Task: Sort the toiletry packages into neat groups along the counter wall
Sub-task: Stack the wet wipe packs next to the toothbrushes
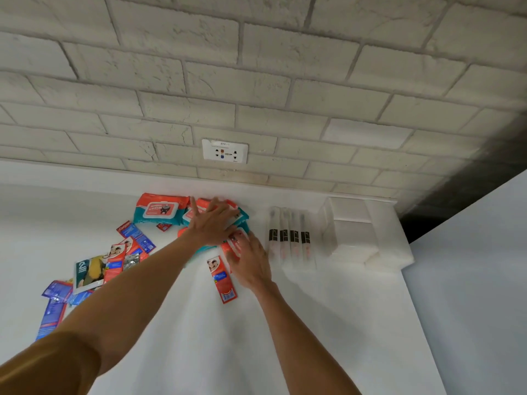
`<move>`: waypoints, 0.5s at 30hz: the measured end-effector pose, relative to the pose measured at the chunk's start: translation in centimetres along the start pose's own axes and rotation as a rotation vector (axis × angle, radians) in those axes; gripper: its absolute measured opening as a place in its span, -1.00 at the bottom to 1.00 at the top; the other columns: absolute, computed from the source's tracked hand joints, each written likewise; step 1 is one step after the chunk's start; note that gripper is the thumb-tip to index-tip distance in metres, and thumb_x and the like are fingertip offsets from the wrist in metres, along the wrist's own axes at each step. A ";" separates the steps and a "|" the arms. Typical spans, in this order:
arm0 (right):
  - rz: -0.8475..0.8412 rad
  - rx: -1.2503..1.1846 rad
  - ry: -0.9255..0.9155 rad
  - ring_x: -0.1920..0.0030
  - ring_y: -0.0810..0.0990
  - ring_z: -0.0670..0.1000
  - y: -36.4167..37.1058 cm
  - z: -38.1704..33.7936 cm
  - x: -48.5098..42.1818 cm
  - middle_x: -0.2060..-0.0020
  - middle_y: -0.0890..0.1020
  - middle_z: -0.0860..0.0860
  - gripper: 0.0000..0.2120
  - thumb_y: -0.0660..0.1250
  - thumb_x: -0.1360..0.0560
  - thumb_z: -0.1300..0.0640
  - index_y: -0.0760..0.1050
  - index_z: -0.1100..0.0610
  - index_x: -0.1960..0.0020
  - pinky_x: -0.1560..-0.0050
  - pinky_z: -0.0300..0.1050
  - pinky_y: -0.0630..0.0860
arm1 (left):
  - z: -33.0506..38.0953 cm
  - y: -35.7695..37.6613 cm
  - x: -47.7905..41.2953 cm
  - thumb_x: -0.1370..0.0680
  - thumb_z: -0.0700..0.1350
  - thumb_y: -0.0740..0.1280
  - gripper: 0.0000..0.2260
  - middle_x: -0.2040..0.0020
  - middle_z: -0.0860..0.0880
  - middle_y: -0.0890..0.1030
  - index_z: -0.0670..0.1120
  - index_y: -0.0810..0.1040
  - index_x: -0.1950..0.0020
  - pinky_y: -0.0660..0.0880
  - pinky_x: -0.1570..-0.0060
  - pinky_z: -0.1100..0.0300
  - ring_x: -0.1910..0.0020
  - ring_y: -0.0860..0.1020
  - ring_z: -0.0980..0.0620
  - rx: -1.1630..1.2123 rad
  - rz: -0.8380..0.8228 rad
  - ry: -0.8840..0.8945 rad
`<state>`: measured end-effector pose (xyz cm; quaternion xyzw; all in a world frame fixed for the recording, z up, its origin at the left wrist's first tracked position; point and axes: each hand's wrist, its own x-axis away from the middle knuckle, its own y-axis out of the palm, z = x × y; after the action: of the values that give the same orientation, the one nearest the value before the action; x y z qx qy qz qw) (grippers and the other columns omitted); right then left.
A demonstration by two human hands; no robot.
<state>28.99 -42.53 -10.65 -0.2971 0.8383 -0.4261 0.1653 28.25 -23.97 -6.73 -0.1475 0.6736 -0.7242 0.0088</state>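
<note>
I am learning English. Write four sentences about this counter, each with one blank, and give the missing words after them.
1. The socket is on the wall ____ the wipes packs.
2. The row of clear long packs shows ____ black labels.
3. The clear box stands to the ____ of that row.
4. The hand lying flat on the wipes packs is the person's ____ one.
Missing words: above, four, right, left.

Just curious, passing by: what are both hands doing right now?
Left hand: open, spread flat on the wipes packs.
Right hand: on a red pack, blurred; grip cannot be told.
</note>
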 end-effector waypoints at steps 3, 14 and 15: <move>-0.010 0.058 0.022 -0.59 0.31 0.10 2.2 -0.7 0.5 -0.59 0.31 0.00 -0.49 0.09 -0.68 -0.34 0.22 -0.15 -0.55 -0.56 0.20 0.36 | -1.4 0.6 1.0 -0.66 0.34 0.01 -0.49 -0.68 0.14 0.05 0.36 0.04 -0.61 -0.10 -0.38 -0.64 -0.67 -0.13 -0.17 0.126 -0.091 -0.014; 0.091 0.099 -0.046 -0.67 0.20 0.13 7.9 -5.7 5.7 -0.66 0.27 -0.01 -0.36 0.27 -0.63 -0.29 0.27 -0.11 -0.64 -0.65 0.08 0.20 | -7.2 2.2 8.6 -0.67 0.30 0.02 -0.48 -0.69 0.14 -0.01 0.36 -0.06 -0.61 -0.02 -0.42 -0.57 -0.66 -0.05 -0.15 0.205 -0.075 -0.051; 0.096 0.102 -0.048 -0.66 0.21 0.14 8.5 -6.5 6.1 -0.65 0.28 0.00 -0.37 0.28 -0.62 -0.28 0.29 -0.10 -0.63 -0.65 0.08 0.21 | -7.8 2.5 9.5 -0.67 0.30 0.01 -0.48 -0.69 0.14 0.00 0.36 -0.06 -0.61 -0.02 -0.42 -0.57 -0.66 -0.04 -0.15 0.209 -0.067 -0.051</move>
<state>17.80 -38.48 -13.93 -0.2579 0.8245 -0.4527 0.2207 16.98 -18.58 -7.62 -0.1866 0.5887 -0.7863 0.0171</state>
